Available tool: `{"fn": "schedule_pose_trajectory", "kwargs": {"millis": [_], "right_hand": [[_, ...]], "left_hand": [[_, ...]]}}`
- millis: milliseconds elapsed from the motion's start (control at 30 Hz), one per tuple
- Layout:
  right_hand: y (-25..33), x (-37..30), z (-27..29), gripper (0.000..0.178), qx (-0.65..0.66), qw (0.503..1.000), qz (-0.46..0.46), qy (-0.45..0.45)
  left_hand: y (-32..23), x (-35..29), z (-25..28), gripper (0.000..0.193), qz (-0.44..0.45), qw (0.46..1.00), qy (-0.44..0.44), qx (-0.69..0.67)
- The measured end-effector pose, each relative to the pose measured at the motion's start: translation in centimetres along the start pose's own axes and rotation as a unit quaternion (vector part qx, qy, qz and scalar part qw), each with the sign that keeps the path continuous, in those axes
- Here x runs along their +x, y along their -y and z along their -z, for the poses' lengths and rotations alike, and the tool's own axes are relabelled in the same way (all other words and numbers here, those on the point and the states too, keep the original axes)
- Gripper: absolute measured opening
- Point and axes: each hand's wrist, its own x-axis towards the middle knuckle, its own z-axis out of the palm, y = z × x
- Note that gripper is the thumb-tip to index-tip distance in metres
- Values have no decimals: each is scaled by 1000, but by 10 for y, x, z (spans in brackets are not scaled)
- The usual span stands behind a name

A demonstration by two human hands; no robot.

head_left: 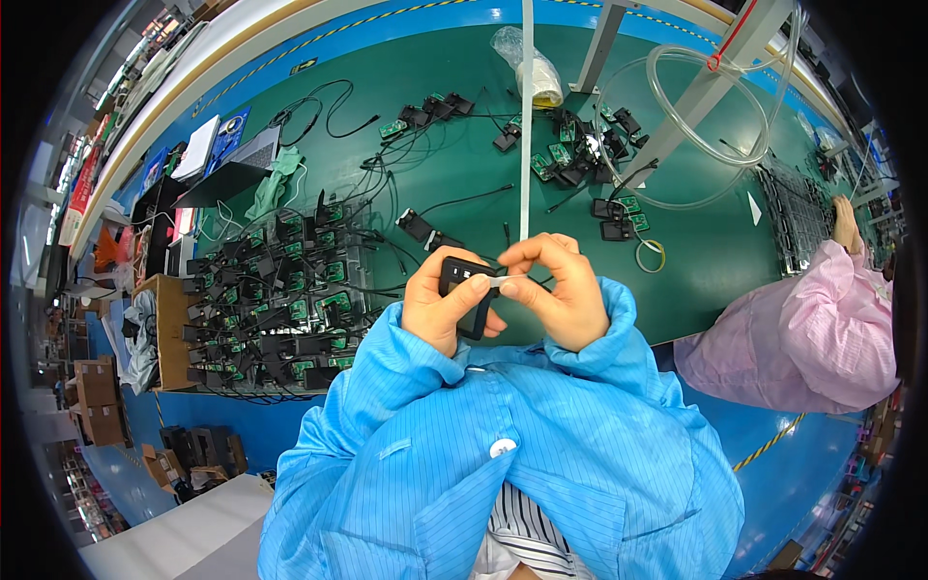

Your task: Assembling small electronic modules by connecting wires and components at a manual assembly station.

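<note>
My left hand [435,307] is wrapped round a small black rectangular case [471,322] with light markings on its upper part. Thumb and fingertips of my right hand [564,295] pinch one end of a thin whitish strip [500,281], which lies against the case under my left thumb. What the strip is made of, I cannot tell. Just beyond my left hand, a black module with a cable [416,229] lies on the green table [464,159].
To the left, a tray [290,300] is crowded with black cabled modules and green circuit boards. More boards [561,155] lie in clusters farther back. A white upright [527,116] stands ahead of my hands; clear tubing [667,106] loops at right. A pink-sleeved person [802,329] works at the right.
</note>
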Motion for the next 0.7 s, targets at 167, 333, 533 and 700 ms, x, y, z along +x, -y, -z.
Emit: {"fn": "schedule_pose_trajectory", "kwargs": {"millis": [167,333,533,700], "right_hand": [[-4,5,10,21,-59,998,17,36],[14,10,4,18,2,998,-41,55],[28,15,7,14,-34,984,33,172],[19,10,9,14,-184,974,64,120]], "left_hand": [[7,7,11,28,43,997,13,-62],[23,17,32,31,85,964,179,-179],[41,22,31,33,35,901,379,-206],[46,17,29,34,-69,970,231,40]]}}
